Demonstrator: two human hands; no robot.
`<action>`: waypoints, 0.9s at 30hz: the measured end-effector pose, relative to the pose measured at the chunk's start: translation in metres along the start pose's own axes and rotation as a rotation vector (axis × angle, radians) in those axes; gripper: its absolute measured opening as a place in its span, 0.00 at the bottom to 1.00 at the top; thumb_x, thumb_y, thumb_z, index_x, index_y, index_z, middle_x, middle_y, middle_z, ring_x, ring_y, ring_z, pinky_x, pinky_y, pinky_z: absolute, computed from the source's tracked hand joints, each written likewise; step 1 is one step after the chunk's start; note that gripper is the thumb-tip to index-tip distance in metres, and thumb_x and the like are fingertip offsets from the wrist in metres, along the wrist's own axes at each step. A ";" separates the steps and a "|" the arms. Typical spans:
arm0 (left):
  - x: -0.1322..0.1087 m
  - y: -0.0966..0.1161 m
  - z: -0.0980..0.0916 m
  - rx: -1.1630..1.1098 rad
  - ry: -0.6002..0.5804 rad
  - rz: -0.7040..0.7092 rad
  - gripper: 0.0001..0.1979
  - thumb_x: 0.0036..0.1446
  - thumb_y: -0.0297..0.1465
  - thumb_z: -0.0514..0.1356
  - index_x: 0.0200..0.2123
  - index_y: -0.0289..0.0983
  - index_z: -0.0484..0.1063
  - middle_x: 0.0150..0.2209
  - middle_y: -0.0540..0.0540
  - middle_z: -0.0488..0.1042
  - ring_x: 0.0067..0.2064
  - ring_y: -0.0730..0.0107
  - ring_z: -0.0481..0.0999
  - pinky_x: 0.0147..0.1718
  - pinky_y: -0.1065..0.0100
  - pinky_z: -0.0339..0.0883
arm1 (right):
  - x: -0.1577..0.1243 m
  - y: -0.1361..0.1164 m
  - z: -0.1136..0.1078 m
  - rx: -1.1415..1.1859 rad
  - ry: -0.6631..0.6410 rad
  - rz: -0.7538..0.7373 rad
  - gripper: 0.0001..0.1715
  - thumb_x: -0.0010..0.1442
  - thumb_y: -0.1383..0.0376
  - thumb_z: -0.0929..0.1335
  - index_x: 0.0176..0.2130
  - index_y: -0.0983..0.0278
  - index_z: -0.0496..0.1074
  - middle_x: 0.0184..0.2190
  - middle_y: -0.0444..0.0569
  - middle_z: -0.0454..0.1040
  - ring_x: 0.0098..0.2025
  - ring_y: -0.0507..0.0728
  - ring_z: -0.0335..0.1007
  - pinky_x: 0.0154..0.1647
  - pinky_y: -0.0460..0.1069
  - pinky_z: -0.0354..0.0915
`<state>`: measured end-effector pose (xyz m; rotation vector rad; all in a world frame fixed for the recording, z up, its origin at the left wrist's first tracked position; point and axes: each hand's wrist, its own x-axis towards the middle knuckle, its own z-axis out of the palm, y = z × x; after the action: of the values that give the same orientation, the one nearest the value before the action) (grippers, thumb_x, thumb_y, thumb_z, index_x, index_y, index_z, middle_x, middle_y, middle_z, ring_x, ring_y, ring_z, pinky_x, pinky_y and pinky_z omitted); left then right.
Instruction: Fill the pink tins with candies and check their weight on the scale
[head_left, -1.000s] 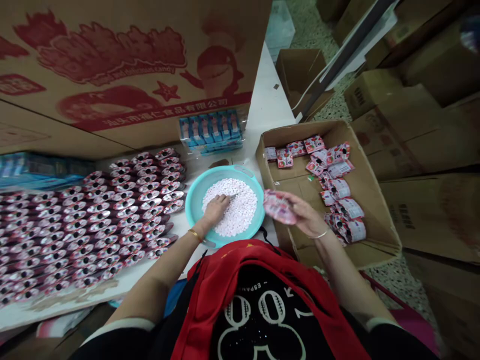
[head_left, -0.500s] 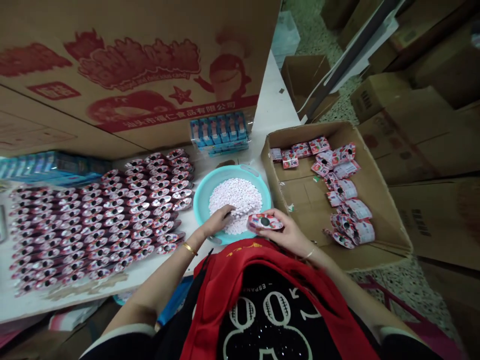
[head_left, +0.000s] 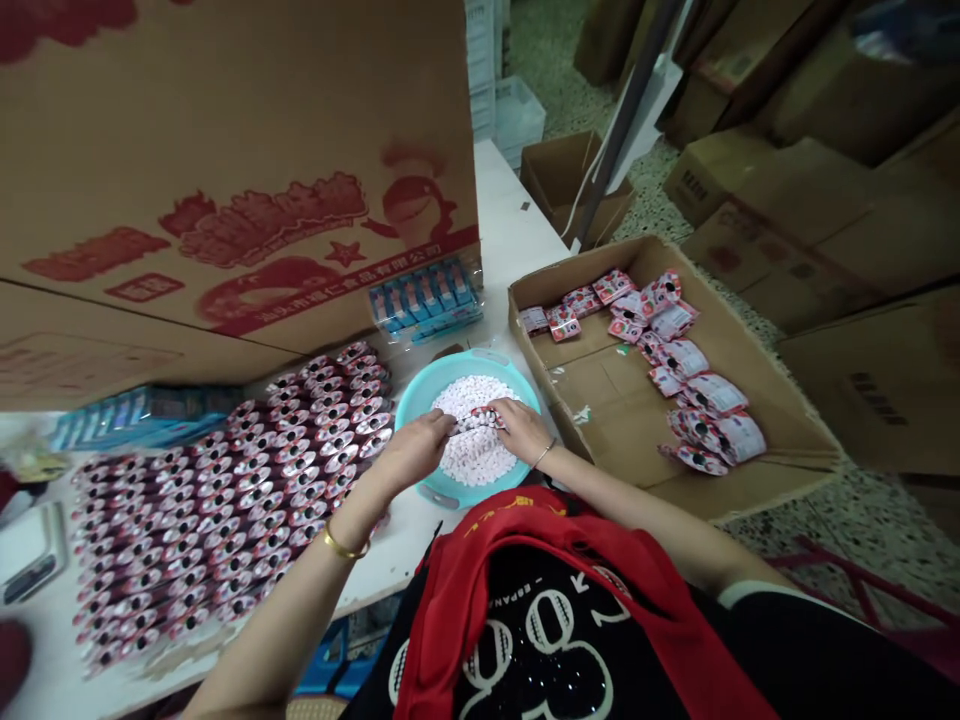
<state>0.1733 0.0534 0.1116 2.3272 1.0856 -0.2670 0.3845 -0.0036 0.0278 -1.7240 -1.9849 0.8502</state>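
Both my hands meet over a teal basin (head_left: 424,385) filled with small white candies (head_left: 472,462). My right hand (head_left: 523,430) is closed round a small pink packet (head_left: 478,419), holding it above the candies. My left hand (head_left: 413,447) is pinched at the packet's left end; whether it holds a tool or candies is hidden. Rows of pink packets (head_left: 247,490) lie on the white table (head_left: 517,235) left of the basin.
An open cardboard box (head_left: 757,380) at the right holds several filled pink packets (head_left: 690,380). A big printed carton (head_left: 225,170) stands behind the table. Blue packs (head_left: 424,295) lie under its edge. Cartons crowd the floor at the right.
My right hand brought the pink packet from over the box to above the basin. My left hand rose from the candies to meet it. The camera view shifted.
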 end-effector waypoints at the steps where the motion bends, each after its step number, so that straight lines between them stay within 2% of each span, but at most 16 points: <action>1: 0.001 0.010 -0.001 0.081 0.001 -0.040 0.13 0.62 0.26 0.48 0.44 0.37 0.69 0.39 0.42 0.71 0.39 0.64 0.72 0.38 0.64 0.66 | 0.000 0.000 0.003 -0.005 0.000 -0.008 0.24 0.53 0.76 0.64 0.49 0.61 0.66 0.48 0.53 0.72 0.50 0.60 0.67 0.51 0.54 0.64; 4: 0.002 0.037 -0.004 0.249 0.013 -0.088 0.16 0.61 0.22 0.45 0.45 0.36 0.69 0.38 0.39 0.72 0.39 0.61 0.72 0.36 0.63 0.65 | -0.001 0.000 0.011 0.011 -0.001 -0.028 0.24 0.53 0.76 0.64 0.49 0.61 0.67 0.47 0.52 0.72 0.50 0.60 0.67 0.52 0.54 0.64; 6: 0.001 0.044 -0.006 0.289 0.015 -0.069 0.16 0.62 0.22 0.44 0.42 0.36 0.70 0.38 0.38 0.71 0.39 0.59 0.71 0.36 0.61 0.65 | -0.001 0.002 0.015 0.045 0.006 -0.040 0.25 0.52 0.77 0.64 0.49 0.61 0.67 0.47 0.52 0.72 0.50 0.59 0.66 0.53 0.54 0.64; 8: 0.001 0.037 -0.006 0.280 0.047 -0.060 0.15 0.62 0.23 0.45 0.41 0.37 0.70 0.37 0.39 0.71 0.40 0.58 0.71 0.38 0.60 0.64 | -0.002 0.007 0.018 0.092 0.019 -0.043 0.26 0.51 0.78 0.63 0.49 0.61 0.66 0.48 0.52 0.71 0.51 0.59 0.66 0.53 0.54 0.64; 10: 0.004 0.015 0.000 0.245 0.109 -0.087 0.14 0.62 0.24 0.46 0.43 0.38 0.70 0.39 0.40 0.70 0.42 0.58 0.70 0.41 0.60 0.64 | -0.003 0.013 0.018 0.148 0.044 -0.031 0.27 0.51 0.78 0.63 0.50 0.61 0.66 0.48 0.52 0.71 0.51 0.59 0.66 0.54 0.54 0.64; 12: 0.012 -0.014 0.016 0.198 0.155 -0.162 0.16 0.62 0.24 0.46 0.48 0.38 0.68 0.42 0.39 0.69 0.45 0.58 0.69 0.44 0.59 0.63 | -0.005 0.019 0.015 0.211 0.078 -0.013 0.26 0.52 0.76 0.64 0.50 0.62 0.66 0.49 0.53 0.71 0.52 0.59 0.66 0.54 0.55 0.64; 14: 0.025 -0.039 0.041 0.144 0.151 -0.228 0.17 0.62 0.23 0.45 0.50 0.36 0.67 0.43 0.38 0.68 0.47 0.56 0.68 0.47 0.58 0.63 | -0.007 0.024 0.010 0.265 0.116 0.004 0.25 0.53 0.74 0.64 0.51 0.62 0.66 0.49 0.53 0.70 0.53 0.60 0.66 0.55 0.55 0.63; 17: 0.045 -0.055 0.084 0.074 0.099 -0.226 0.19 0.61 0.22 0.45 0.51 0.34 0.67 0.45 0.37 0.68 0.50 0.57 0.66 0.49 0.58 0.62 | -0.007 0.028 0.004 0.319 0.160 0.030 0.23 0.55 0.71 0.65 0.52 0.63 0.66 0.51 0.55 0.70 0.54 0.61 0.66 0.56 0.56 0.63; 21: 0.054 -0.047 0.128 -0.040 0.032 -0.119 0.18 0.61 0.23 0.48 0.52 0.36 0.66 0.47 0.38 0.68 0.51 0.59 0.64 0.53 0.59 0.60 | -0.003 0.030 0.000 0.380 0.188 0.087 0.22 0.56 0.68 0.65 0.52 0.62 0.67 0.51 0.54 0.71 0.53 0.60 0.67 0.56 0.55 0.63; 27: 0.040 -0.025 0.160 -0.274 -0.045 -0.014 0.17 0.57 0.21 0.50 0.49 0.36 0.69 0.45 0.40 0.70 0.49 0.60 0.67 0.53 0.57 0.62 | 0.002 0.035 0.002 0.459 0.249 0.160 0.22 0.55 0.63 0.67 0.50 0.63 0.67 0.48 0.53 0.74 0.50 0.60 0.70 0.53 0.54 0.65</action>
<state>0.1884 0.0031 -0.0467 2.0622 1.0461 -0.1639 0.4087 0.0006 0.0028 -1.6326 -1.3754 0.9964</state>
